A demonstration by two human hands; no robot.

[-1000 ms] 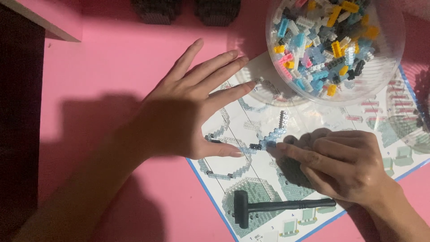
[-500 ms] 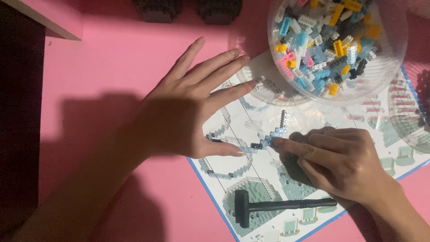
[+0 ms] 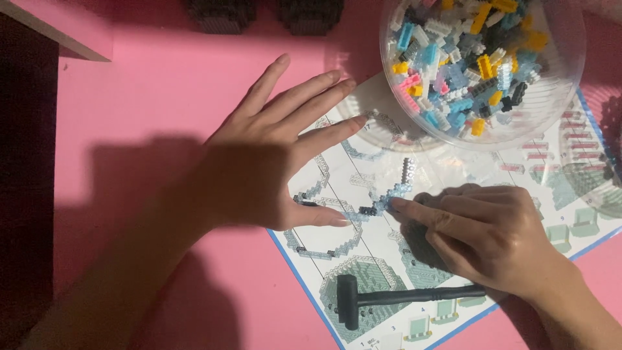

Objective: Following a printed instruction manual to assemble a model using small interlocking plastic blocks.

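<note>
My left hand (image 3: 265, 162) lies flat with fingers spread on the left edge of a printed instruction sheet (image 3: 557, 194), its thumb tip beside a thin curved chain of small blue, grey and black bricks (image 3: 389, 194). My right hand (image 3: 486, 230) rests on the sheet, index finger stretched left and touching the chain's lower end. Neither hand grips anything.
A clear round bowl (image 3: 557, 84) holds many small coloured bricks at top right. A small black hammer (image 3: 395, 299) lies on the sheet's lower part. Two dark brick builds (image 3: 259, 14) stand at the top edge. The surface is pink (image 3: 149, 91), with a dark gap on the left.
My right index finger has slid slightly left along the brick chain. The left hand has barely shifted.
</note>
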